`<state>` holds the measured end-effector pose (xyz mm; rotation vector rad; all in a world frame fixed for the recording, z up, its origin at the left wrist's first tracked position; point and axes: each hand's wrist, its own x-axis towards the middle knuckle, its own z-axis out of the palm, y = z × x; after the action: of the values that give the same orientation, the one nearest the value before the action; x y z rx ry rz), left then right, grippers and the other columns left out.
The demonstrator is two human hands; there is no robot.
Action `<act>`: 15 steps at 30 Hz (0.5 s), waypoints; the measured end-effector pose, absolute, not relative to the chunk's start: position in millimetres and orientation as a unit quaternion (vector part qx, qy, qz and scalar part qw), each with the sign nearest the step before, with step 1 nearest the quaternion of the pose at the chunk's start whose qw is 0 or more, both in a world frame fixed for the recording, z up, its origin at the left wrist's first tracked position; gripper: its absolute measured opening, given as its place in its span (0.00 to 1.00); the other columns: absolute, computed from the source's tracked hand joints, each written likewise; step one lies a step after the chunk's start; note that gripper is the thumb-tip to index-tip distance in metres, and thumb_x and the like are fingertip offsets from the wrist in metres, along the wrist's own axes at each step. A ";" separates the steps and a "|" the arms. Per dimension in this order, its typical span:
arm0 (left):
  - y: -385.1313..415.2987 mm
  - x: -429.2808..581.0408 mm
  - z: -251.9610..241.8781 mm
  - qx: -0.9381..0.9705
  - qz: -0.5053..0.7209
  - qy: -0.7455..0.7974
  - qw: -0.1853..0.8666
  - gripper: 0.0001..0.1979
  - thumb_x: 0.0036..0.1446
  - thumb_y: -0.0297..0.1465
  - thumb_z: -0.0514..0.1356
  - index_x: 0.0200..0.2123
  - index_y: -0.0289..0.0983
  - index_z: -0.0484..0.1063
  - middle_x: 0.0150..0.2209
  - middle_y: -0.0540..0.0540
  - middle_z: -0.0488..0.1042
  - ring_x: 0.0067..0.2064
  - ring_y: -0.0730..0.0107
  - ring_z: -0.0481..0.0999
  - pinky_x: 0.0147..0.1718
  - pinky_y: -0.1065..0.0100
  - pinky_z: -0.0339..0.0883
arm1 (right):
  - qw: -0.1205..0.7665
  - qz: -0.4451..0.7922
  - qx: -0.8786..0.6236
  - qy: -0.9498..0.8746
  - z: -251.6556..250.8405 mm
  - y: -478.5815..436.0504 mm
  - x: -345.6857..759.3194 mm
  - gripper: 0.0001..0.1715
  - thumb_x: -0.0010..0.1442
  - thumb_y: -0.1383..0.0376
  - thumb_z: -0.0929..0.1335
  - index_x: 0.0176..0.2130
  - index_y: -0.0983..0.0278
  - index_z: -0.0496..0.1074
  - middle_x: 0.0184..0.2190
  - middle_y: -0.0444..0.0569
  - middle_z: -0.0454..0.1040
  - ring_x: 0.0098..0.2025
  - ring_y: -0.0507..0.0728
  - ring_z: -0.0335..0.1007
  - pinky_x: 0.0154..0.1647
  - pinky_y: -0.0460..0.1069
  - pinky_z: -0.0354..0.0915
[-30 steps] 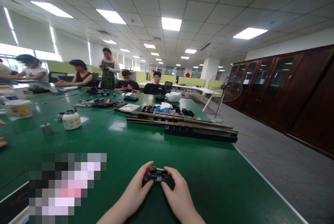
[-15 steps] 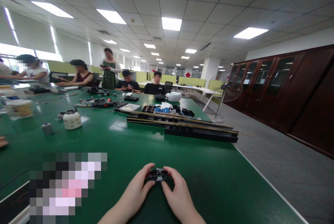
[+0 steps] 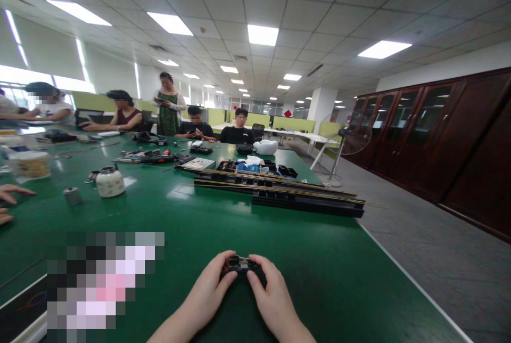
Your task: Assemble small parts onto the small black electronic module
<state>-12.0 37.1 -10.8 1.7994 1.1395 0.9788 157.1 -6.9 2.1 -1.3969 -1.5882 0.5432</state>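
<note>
A small, oblong, black device with a pale, shiny strip along its far edge (image 3: pixel 241 264) is sitting between the bare left hand (image 3: pixel 213 279) and the bare right hand (image 3: pixel 269 280), over the near part of the smooth, glossy green counter (image 3: pixel 343 274). Its long axis is running left to right, one end pointing into each hand; which end is its front, I cannot tell. Each grip is pinching one end between thumb and curled fingers, parted only by the device's thickness. Beyond, long, straight-edged black rails (image 3: pixel 307 206) are lying beneath thin, gold-coloured rods (image 3: pixel 319 196), while a rounded cream jar (image 3: pixel 110 183) is standing leftward near a grey cylinder (image 3: pixel 72 197).
</note>
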 end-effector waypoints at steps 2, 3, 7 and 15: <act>37.4 -12.5 -10.0 0.719 0.396 0.444 0.358 0.19 0.50 0.30 0.55 0.48 0.41 0.66 0.43 0.44 0.73 0.46 0.61 0.71 0.48 0.59 0.62 | 0.459 0.225 -0.566 -0.646 2.4 -6.9 157.4 0.16 0.55 0.61 0.64 0.45 0.58 0.70 0.43 0.48 0.73 0.47 0.58 0.68 0.49 0.53 0.63; 37.6 -13.0 -9.9 0.724 0.405 0.444 0.338 0.19 0.50 0.29 0.56 0.48 0.42 0.66 0.44 0.44 0.72 0.48 0.60 0.69 0.50 0.58 0.61 | 0.460 0.226 -0.565 -0.646 2.4 -6.8 157.7 0.16 0.55 0.61 0.64 0.45 0.58 0.70 0.43 0.48 0.73 0.47 0.58 0.68 0.49 0.53 0.63; 38.2 -14.7 -9.4 0.737 0.404 0.453 0.298 0.22 0.49 0.29 0.56 0.50 0.43 0.65 0.50 0.43 0.68 0.54 0.56 0.63 0.54 0.54 0.55 | 0.466 0.230 -0.567 -0.639 0.7 -5.2 159.4 0.16 0.54 0.62 0.64 0.44 0.59 0.70 0.43 0.48 0.73 0.47 0.58 0.68 0.50 0.52 0.63; 33.9 -14.0 -4.0 0.763 0.374 0.440 0.290 0.16 0.47 0.28 0.58 0.43 0.41 0.69 0.43 0.43 0.73 0.47 0.55 0.68 0.48 0.54 0.60 | 0.439 0.228 -0.584 -0.644 -1.9 -6.3 158.6 0.21 0.52 0.66 0.63 0.47 0.58 0.68 0.45 0.47 0.72 0.50 0.58 0.66 0.53 0.54 0.60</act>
<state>-14.0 33.9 -4.0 2.0347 1.1747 0.9979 158.6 -6.3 -1.9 -1.4506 -1.5999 0.5666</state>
